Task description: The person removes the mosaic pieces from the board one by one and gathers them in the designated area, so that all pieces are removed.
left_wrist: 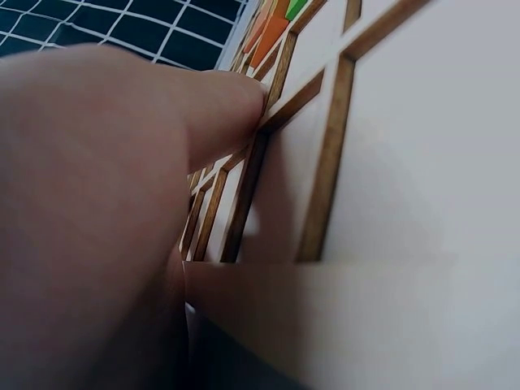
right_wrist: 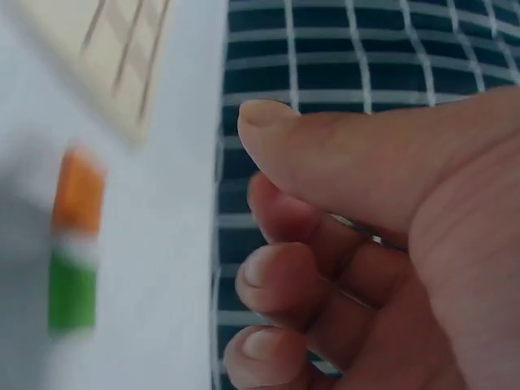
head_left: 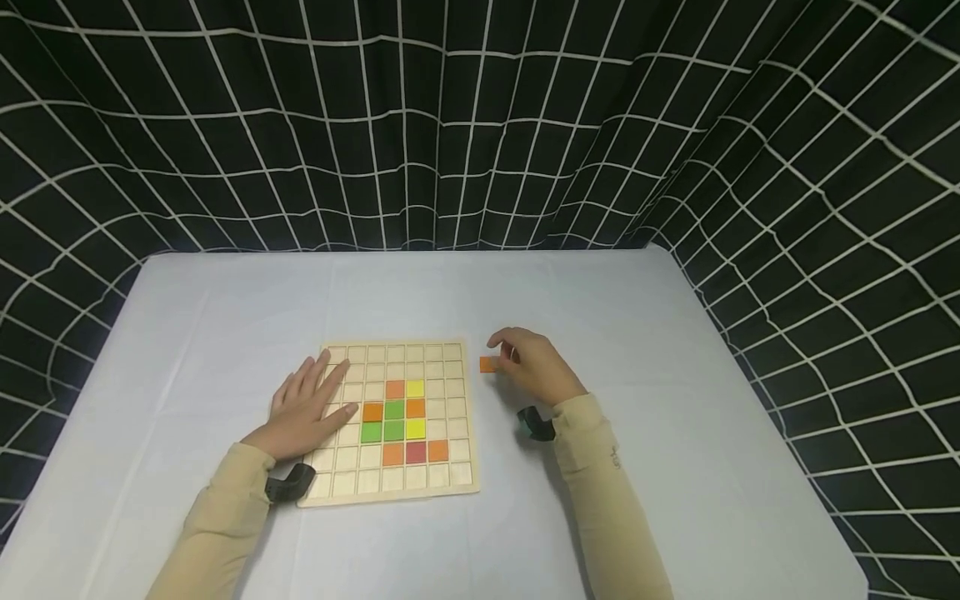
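A square wooden grid board [head_left: 390, 493] lies on the table, with several coloured square tiles in its middle cells. My left hand [head_left: 303, 408] rests on the board's left side with fingers spread, the thumb reaching toward an orange tile [head_left: 372, 412]. In the left wrist view the thumb [left_wrist: 227, 110] touches the grid ridges. Just right of the board, my right hand [head_left: 536, 365] hovers over a loose orange tile [head_left: 487, 364], fingers bent, a gap between thumb and forefinger. The right wrist view shows nothing between them, and a green tile [right_wrist: 71, 292] beside the orange one [right_wrist: 79, 192].
A white cloth covers the table [head_left: 720, 467]. Black fabric with a white grid pattern [head_left: 420, 125] rises behind the table and along its sides. A dark device [head_left: 291, 483] is worn at the left wrist and another [head_left: 536, 424] at the right.
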A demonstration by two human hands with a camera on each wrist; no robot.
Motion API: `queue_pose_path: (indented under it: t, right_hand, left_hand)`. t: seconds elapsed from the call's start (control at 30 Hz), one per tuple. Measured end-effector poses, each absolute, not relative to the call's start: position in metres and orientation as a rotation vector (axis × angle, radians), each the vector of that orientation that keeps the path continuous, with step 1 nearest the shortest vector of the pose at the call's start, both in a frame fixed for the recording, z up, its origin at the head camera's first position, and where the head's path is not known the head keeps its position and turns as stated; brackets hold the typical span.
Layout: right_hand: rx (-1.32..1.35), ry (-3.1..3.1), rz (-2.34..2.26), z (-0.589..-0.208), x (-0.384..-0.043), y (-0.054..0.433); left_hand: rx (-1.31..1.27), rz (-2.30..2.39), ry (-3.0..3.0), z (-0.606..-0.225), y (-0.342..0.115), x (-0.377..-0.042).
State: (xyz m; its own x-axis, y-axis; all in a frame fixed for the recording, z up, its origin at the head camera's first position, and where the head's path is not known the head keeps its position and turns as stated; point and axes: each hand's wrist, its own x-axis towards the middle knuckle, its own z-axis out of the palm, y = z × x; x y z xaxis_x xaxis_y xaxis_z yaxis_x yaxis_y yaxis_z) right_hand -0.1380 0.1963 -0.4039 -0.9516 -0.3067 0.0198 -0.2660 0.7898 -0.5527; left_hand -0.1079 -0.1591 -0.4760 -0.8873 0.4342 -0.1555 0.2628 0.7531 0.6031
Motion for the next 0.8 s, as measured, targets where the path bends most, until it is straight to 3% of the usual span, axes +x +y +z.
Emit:
queue_pose_path:
  t: [0.3,0.8]
  right_hand:
    - [-0.800,2.655,-0.839,-0.394,-0.112,0.144]
    - [-0.691,2.486,-0.481,-0.416,-0.094,0.111]
  left_hand:
    - [0.551,0.892,2.667,-0.475,-0.158,-0.109]
    - [0.555,0.873,2.672,-0.478,-0.162,-0.111]
